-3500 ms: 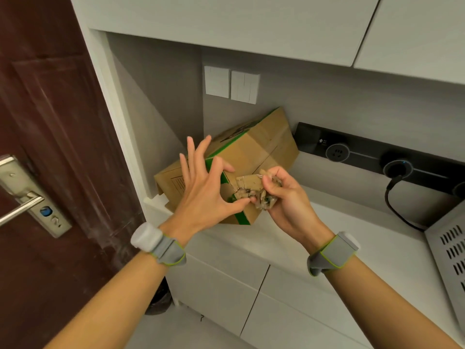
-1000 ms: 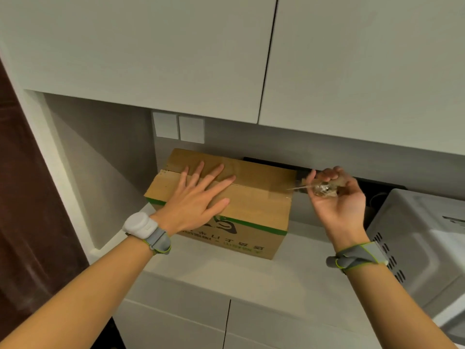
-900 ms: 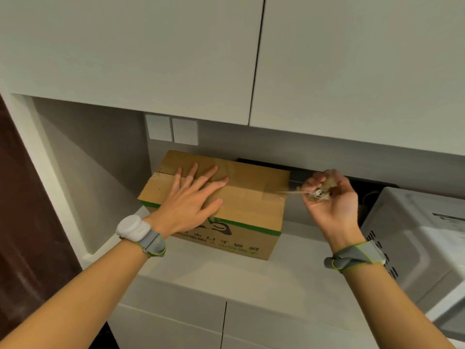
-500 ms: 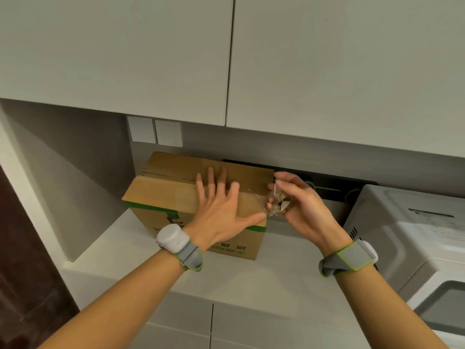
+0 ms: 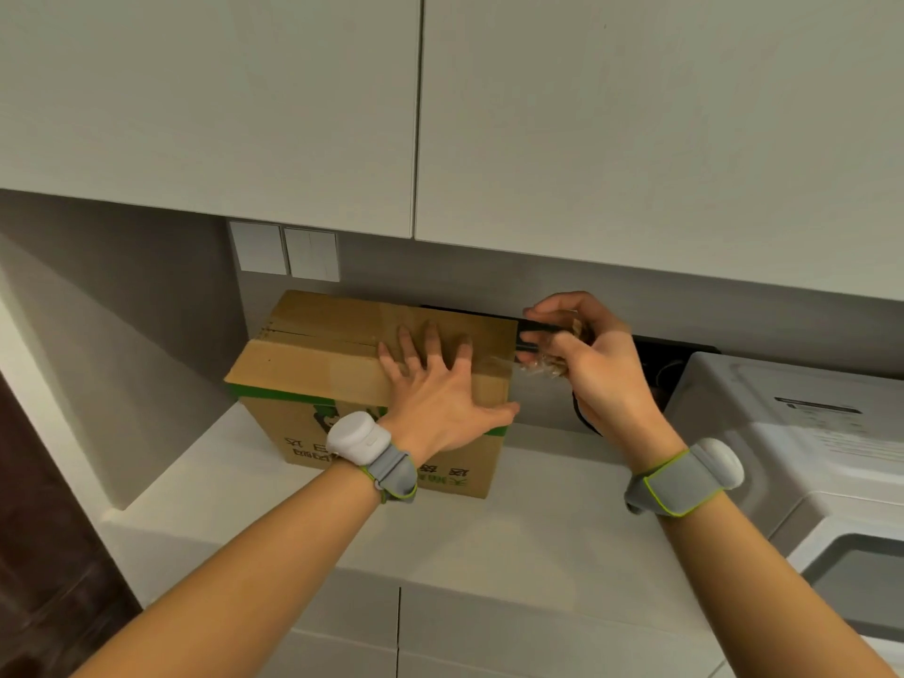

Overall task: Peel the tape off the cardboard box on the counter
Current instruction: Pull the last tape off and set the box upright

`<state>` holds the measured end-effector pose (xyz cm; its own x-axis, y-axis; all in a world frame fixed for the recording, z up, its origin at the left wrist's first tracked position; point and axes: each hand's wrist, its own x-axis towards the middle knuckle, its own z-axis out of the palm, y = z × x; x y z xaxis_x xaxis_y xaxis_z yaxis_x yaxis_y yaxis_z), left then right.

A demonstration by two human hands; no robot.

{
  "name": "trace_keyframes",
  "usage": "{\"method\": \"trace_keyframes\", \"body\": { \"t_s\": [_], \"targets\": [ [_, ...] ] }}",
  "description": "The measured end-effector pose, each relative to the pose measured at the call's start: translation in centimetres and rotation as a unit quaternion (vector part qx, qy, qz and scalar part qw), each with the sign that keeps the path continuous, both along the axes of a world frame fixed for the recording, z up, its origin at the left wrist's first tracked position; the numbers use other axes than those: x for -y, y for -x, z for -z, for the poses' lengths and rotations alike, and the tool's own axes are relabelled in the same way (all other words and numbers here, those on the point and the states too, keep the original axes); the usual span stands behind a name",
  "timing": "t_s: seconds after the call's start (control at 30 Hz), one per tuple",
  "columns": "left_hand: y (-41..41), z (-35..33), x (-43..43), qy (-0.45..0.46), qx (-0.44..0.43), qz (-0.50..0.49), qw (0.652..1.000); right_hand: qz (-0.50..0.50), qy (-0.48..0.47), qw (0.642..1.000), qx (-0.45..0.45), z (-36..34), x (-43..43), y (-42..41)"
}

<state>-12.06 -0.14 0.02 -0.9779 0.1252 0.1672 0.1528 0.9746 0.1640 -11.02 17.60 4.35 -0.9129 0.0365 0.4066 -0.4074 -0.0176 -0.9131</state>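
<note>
1. Centrally, the tape (image 5: pixel 540 368) is a crumpled, clear wad with brownish scraps in it, held just off the right end of the cardboard box (image 5: pixel 313 357); a thin clear stretch of it seems to reach back to the box's top right edge.
2. The cardboard box sits on the white counter (image 5: pixel 538 535), pushed back towards the wall, top flaps closed along a seam, with a green band and printed characters on its front face.
3. The right hand (image 5: pixel 599 369) grasps the tape, fingers curled round the wad and thumb and fingertips pinching it, raised beside the box at the height of its top.
4. The left hand (image 5: pixel 440 396) lies flat on the right part of the box top, fingers straight and spread, thumb reaching along the front right corner.
5. Both wrists carry grey bands with green edging and a white puck.
6. Behind the box, two pale wall switches (image 5: pixel 284 250) sit on the wall under the white upper cabinets (image 5: pixel 210 105).
7. A black outlet strip (image 5: pixel 685 357) runs along the wall behind the right hand.
8. A white appliance (image 5: pixel 807 433) stands on the counter at the right.
</note>
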Motion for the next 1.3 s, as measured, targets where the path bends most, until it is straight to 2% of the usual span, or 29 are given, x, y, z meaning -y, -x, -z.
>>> {"method": "trace_keyframes", "body": {
  "t_s": [0.1, 0.2, 0.27, 0.63, 0.77, 0.9, 1.03, 1.17, 1.23, 1.3],
  "targets": [
    [0.1, 0.3, 0.2, 0.001, -0.005, 0.011, 1.000, 0.042, -0.008, 0.999, 0.005, -0.4, -1.1, -0.2],
    [0.3, 0.2, 1.6, 0.004, 0.020, 0.034, 0.999, 0.100, 0.060, 0.993, 0.010, -0.7, -3.2, -0.5],
    [0.6, 0.1, 2.9, 0.000, 0.036, 0.050, 0.998, 0.116, 0.073, 0.990, 0.014, -0.6, -4.1, -0.5],
    [0.6, 0.6, 4.0, -0.004, 0.040, 0.065, 0.997, -0.026, 0.012, 0.996, 0.088, 2.6, -6.4, -0.1],
    [0.7, 0.7, 4.4, -0.008, 0.032, 0.062, 0.998, -0.026, -0.020, 0.994, 0.101, 2.5, -8.6, -0.3],
    [0.7, 1.1, 4.2, -0.005, 0.014, 0.057, 0.998, -0.004, -0.130, 0.975, 0.179, 3.6, -10.0, -0.9],
    [0.8, 1.1, 3.6, 0.003, 0.005, 0.049, 0.999, 0.017, -0.267, 0.951, 0.154, 6.8, -8.7, -1.2],
    [0.9, 0.8, 3.4, -0.007, 0.010, 0.044, 0.999, 0.022, -0.423, 0.898, 0.120, 10.5, -7.4, -0.5],
    [0.9, 0.8, 3.5, -0.011, 0.007, 0.042, 0.999, 0.051, -0.497, 0.859, 0.114, 12.7, -7.1, 0.0],
    [0.8, 0.8, 3.4, -0.011, 0.009, 0.040, 0.999, 0.078, -0.523, 0.839, 0.132, 15.5, -7.9, 0.4]
  ]
}}
